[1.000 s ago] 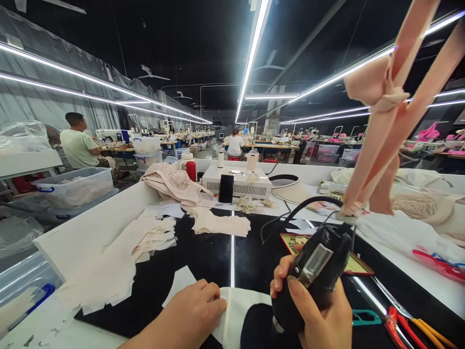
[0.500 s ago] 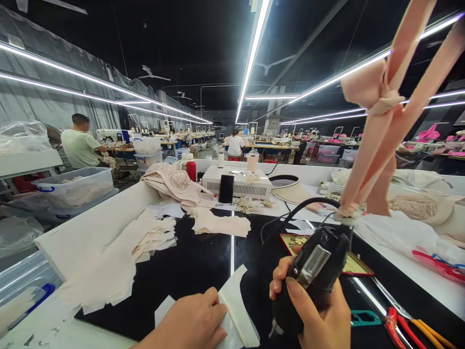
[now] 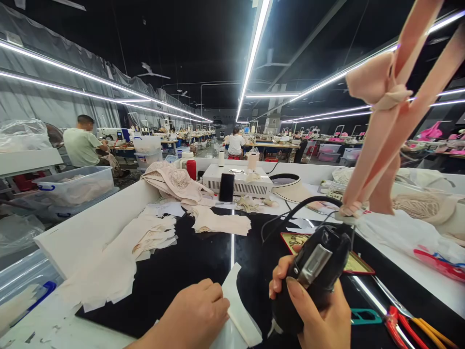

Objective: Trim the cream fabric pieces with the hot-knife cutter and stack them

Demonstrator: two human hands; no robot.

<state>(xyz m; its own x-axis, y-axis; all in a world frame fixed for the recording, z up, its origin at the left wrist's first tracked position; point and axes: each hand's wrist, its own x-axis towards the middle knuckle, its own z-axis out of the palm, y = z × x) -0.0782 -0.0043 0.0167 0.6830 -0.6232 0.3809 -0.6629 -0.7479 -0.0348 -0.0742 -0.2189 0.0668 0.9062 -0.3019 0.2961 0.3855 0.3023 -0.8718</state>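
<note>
Near the bottom centre, my left hand (image 3: 198, 315) has its fingers closed on the edge of a pale curved fabric piece (image 3: 241, 310), which lies on the black work surface (image 3: 174, 276). My right hand (image 3: 312, 305) is wrapped round a black handheld tool (image 3: 316, 266) with a metal plate on its side. A black cable (image 3: 308, 201) runs from its top, where pink fabric strips (image 3: 378, 140) hang down to it. Cut beige pieces (image 3: 119, 257) are piled to the left, and another stack (image 3: 221, 222) lies further back.
Scissors with red handles (image 3: 394, 320) and a teal tool (image 3: 365, 316) lie right of my right hand. Behind it is a red-rimmed tray (image 3: 363, 266). A phone (image 3: 226, 187) leans against a white box (image 3: 254, 184) at the back. Two people sit beyond the table.
My left hand has shifted slightly right and up, and the curved piece has turned a little under it. A white scrap left of the hand is now mostly covered. The right hand stays put.
</note>
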